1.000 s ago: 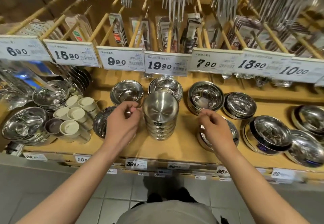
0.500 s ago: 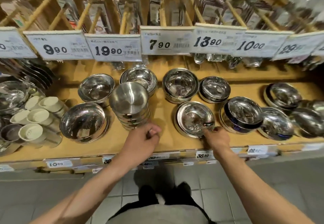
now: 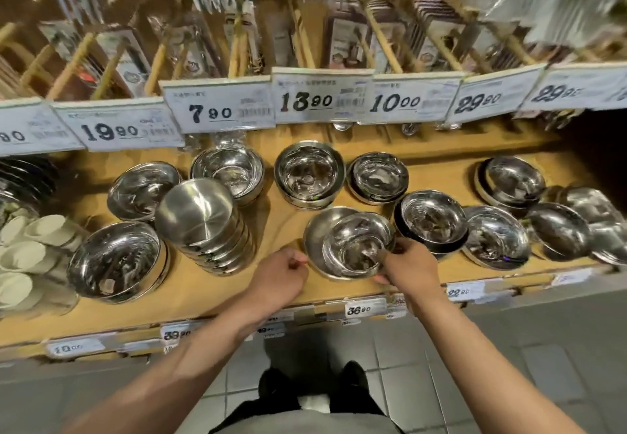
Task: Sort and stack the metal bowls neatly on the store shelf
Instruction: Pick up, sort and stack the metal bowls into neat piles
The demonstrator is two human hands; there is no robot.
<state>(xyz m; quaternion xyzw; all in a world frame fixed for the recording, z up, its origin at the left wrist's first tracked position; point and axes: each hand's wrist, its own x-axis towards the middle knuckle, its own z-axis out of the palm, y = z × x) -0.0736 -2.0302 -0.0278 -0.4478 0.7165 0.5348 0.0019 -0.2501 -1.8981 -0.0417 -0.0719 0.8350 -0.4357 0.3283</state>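
Shiny metal bowls cover the wooden shelf (image 3: 278, 226). My right hand (image 3: 409, 265) pinches the near rim of a polished top bowl (image 3: 356, 242), which sits tilted and shifted right on the bowl under it (image 3: 315, 233) near the shelf's front edge. My left hand (image 3: 280, 279) hovers just left of that pair with its fingers curled, holding nothing. A tall stack of brushed bowls (image 3: 203, 226) leans to the left of my left hand. A large single bowl (image 3: 115, 260) stands further left.
Other bowl stacks stand behind (image 3: 308, 172) and to the right (image 3: 432, 221). White cups (image 3: 23, 253) crowd the left end. Price tags (image 3: 307, 97) hang above, with packaged utensils behind them. Grey floor tiles lie below the shelf edge.
The view has swung to the right. My right hand took the rim of the front bowl and lifted it askew. My left hand left the brushed stack and came close to that bowl.
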